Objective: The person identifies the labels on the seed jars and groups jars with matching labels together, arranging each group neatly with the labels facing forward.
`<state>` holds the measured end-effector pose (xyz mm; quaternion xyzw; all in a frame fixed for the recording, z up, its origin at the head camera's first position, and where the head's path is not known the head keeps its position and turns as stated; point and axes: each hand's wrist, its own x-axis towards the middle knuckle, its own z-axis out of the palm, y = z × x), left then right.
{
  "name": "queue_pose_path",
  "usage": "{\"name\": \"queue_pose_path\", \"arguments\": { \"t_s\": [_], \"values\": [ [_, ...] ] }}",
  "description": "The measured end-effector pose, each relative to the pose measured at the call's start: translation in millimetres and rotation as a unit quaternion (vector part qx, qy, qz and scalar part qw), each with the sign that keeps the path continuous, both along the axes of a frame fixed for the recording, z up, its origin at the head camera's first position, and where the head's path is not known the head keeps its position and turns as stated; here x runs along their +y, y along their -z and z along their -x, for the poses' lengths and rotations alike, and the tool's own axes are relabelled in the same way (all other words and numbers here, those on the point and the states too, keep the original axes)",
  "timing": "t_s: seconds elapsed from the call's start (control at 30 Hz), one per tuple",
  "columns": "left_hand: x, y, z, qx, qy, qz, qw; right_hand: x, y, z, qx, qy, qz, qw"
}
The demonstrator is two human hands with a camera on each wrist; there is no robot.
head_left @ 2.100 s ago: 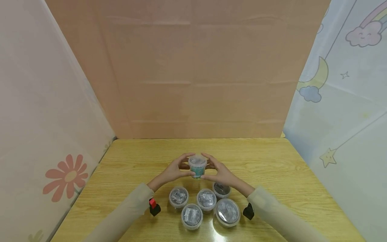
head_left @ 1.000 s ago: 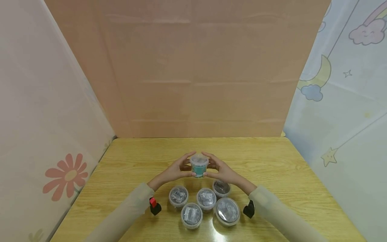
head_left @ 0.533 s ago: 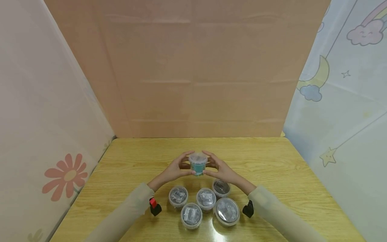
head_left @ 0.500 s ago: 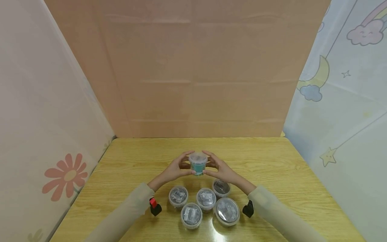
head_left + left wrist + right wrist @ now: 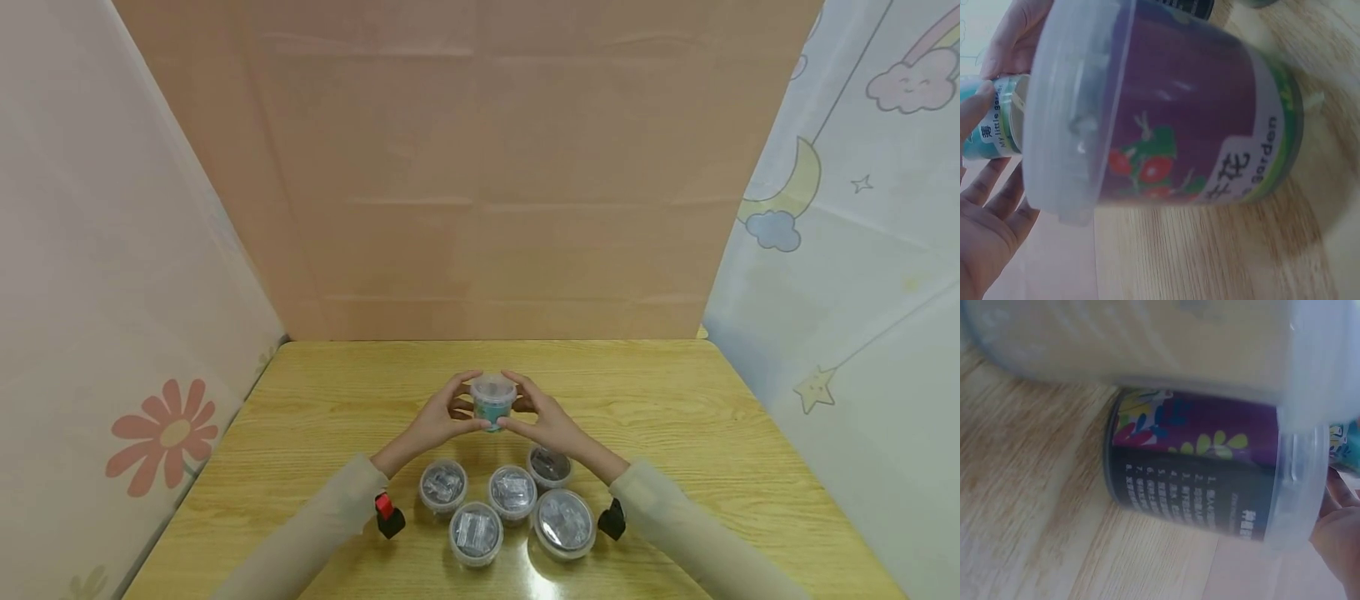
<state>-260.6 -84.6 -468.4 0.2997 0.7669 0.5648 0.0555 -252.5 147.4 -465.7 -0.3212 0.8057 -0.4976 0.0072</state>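
A small teal cup (image 5: 492, 403) with a clear lid sits between both hands over the middle of the wooden table (image 5: 675, 400). My left hand (image 5: 454, 412) curls round its left side, thumb near the base and forefinger at the lid. My right hand (image 5: 529, 412) grips the right side the same way. I cannot tell whether the cup touches the table. In the left wrist view the teal cup (image 5: 994, 122) shows at the left edge beside my left fingers (image 5: 988, 212). The right wrist view catches only a sliver of the teal cup (image 5: 1344, 447).
Several lidded cups stand in a cluster near me: (image 5: 443, 485), (image 5: 513, 492), (image 5: 550, 465), (image 5: 476, 533), and a larger cup (image 5: 565, 523). A purple-labelled cup (image 5: 1185, 125) fills the left wrist view; a dark-labelled cup (image 5: 1204, 469) fills the right. Cloth walls enclose the table.
Both hands have kept their hold on the teal cup and shifted it slightly farther from me. The cups on the table have not moved.
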Motion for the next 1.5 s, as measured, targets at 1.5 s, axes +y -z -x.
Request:
{"name": "queue_pose_path", "arguments": {
  "t_s": [1.5],
  "values": [
    [5.5,-30.2,-21.5,0.016,-0.019,-0.028,0.9993,-3.9,-25.0,-9.6,-0.059,-0.028,0.055,0.996]
  ]
}}
